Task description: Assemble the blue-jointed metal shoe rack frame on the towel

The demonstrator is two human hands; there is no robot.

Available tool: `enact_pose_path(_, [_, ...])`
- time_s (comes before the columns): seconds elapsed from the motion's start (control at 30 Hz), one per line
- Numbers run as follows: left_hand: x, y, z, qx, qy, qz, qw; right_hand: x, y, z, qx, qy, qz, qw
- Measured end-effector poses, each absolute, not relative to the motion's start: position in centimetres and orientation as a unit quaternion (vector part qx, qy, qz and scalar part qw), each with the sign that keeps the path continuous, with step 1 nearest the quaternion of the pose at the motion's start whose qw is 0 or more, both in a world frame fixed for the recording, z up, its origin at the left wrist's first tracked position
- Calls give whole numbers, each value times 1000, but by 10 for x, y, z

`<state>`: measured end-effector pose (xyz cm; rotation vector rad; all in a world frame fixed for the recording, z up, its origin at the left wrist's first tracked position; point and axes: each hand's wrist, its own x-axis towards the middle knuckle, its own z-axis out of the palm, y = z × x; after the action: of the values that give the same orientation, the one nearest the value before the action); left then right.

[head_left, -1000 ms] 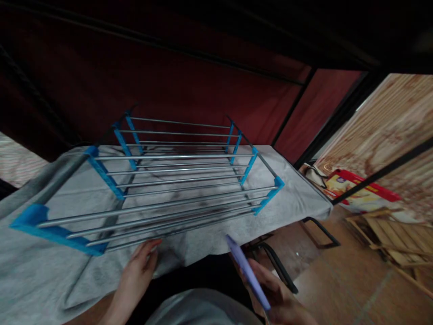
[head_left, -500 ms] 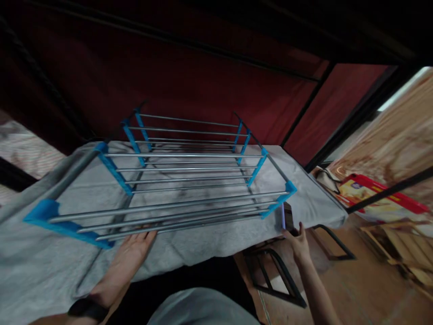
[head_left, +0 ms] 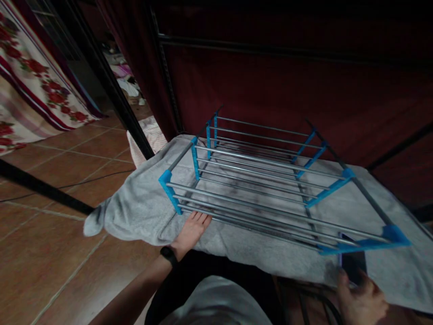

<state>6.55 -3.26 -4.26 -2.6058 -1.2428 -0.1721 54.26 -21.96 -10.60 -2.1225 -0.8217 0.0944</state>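
Note:
A metal rack (head_left: pixel 257 208) with grey tubes and blue plastic brackets (head_left: pixel 171 192) lies on a grey blanket (head_left: pixel 142 212). My left hand (head_left: pixel 194 228) rests at the rack's near lower bar, close to the left bracket. Its fingers are stretched out and touch the bar or the blanket just by it; which of the two I cannot tell. At the lower right, my right hand (head_left: pixel 363 298) has thumb and fingers around the lower end of a dark-screened phone (head_left: pixel 353 266). The phone's top edge is beside the rack's near right bracket (head_left: pixel 382 243).
Black metal posts (head_left: pixel 111 85) and a dark red curtain (head_left: pixel 270 85) surround the blanket-covered surface. Tiled floor (head_left: pixel 84 189) with a thin cable (head_left: pixel 77 183) is on the left, by a floral curtain (head_left: pixel 50 85). A dark chair frame (head_left: pixel 314 295) stands below the near edge.
My view has turned left, so the rack appears further right and the floor shows at left. The phone's dark screen now faces me more. My left hand stays by the near bar.

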Motion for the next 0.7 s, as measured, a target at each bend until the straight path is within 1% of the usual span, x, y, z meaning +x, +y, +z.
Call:
enact_pose_path(0.03, [64, -33, -44, -896, -423, -59, 126, 525, -221, -109, -835, -362, 20, 414])
enact_pose_path(0.1, [62, -33, -46, -897, -419, -60, 128, 482, -215, -114, -756, -491, 80, 426])
enact_pose_path(0.13, [61, -33, -47, -897, -418, -62, 129, 460, -208, -116, -710, -555, 113, 418])
enact_pose_path(0.2, [60, -32, -49, -898, -416, -64, 127, 416, -186, -117, -633, -651, 116, 402])
enact_pose_path(0.27, [59, -31, -51, -900, -413, -65, 125, 381, -157, -113, -584, -721, 76, 365])
enact_pose_path(0.4, [58, -32, -58, -898, -416, -86, 113, 344, -107, -102, -591, -767, -21, 249])
enact_pose_path(0.47, [55, -36, -63, -895, -420, -123, 89, 339, -95, -101, -590, -778, -50, 208])
enact_pose_path(0.53, [46, -43, -69, -880, -436, -182, 53, 339, -90, -103, -585, -786, -70, 188])
enact_pose_path(0.63, [25, -49, -77, -809, -511, -290, 19, 344, -90, -108, -582, -788, -75, 184])
enact_pose_path(0.7, [9, -45, -81, -719, -584, -377, -16, 346, -90, -110, -580, -790, -60, 190])
